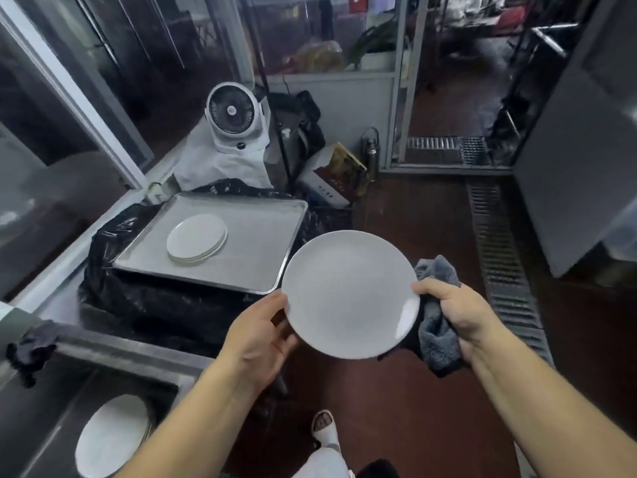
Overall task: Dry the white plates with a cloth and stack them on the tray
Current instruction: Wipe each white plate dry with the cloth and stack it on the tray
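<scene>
Both forearms reach out, the left hand (256, 334) gripping the plate (350, 294) by its rim and the right hand (455, 313) pinching the opposite edge through a bunched grey cloth (436, 336), probably to keep fingers off the wiped face. It hangs just beside the tray (262, 243), where dried plates (197, 238) already sit stacked; more wait in the sink (86, 401).

Tray (262, 236) right half bare; plate stack (196, 241) left-centre.
</scene>
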`<state>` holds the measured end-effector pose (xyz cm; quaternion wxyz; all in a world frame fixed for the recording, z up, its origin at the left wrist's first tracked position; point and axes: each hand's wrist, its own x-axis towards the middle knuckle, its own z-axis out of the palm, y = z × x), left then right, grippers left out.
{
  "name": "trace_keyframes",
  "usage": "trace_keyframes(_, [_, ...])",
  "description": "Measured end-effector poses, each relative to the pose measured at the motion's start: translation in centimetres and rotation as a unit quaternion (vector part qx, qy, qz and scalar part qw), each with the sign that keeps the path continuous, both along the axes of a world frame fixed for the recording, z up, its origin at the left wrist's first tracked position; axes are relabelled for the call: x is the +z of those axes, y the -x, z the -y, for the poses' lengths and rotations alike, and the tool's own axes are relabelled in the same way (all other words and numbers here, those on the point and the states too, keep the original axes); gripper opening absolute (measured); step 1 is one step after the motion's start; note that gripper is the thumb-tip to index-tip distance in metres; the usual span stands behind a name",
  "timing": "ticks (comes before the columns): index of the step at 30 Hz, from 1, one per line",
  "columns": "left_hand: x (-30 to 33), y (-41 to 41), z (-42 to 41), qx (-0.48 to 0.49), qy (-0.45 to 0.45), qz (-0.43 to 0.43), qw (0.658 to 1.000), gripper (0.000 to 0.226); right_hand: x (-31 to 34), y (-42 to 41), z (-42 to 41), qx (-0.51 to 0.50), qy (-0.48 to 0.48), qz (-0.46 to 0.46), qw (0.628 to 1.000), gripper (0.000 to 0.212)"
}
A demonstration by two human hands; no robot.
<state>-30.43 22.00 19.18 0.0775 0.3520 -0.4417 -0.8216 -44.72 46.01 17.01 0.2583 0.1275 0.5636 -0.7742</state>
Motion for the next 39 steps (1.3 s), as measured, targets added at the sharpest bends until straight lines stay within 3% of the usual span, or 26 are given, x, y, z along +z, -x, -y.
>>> trace_keyframes(2, [-0.6, 2.4, 0.5, -0.019, -0.003, 0.001, 1.000, 0.024, -0.1, 1.9, 0.1, -0.006, -0.023, 0.010, 1.000, 0.013])
trace_keyframes(8, [-1.9, 11.1, 4.4, -0.029, -0.043, -0.001, 0.999, 0.026, 0.0, 9.8, 3.9, -0.042, -0.042, 0.049, 0.997, 0.028])
trace_keyframes(12, [-2.1, 16.8, 9.2, -0.008, -0.058, -0.006, 0.998, 0.022, 1.3, 15.4, 8.7, -0.009, -0.057, 0.053, 0.997, 0.037])
trace_keyframes(22, [-2.4, 26.1, 19.3, 0.003, -0.079, -0.017, 0.997, 0.023, 1.5, 27.4, 18.6, 0.066, -0.092, 0.045, 0.993, 0.035])
trace_keyframes(30, [-5.1, 30.7, 25.3, 0.090, -0.089, -0.011, 0.992, 0.024, -0.3, 37.6, 27.8, 0.192, -0.189, -0.003, 0.963, 0.022])
trace_keyframes(39, [-5.9, 31.9, 28.2, 0.289, -0.081, 0.001, 0.954, 0.027, -3.0, 45.5, 41.2, 0.389, -0.188, -0.033, 0.901, 0.019])
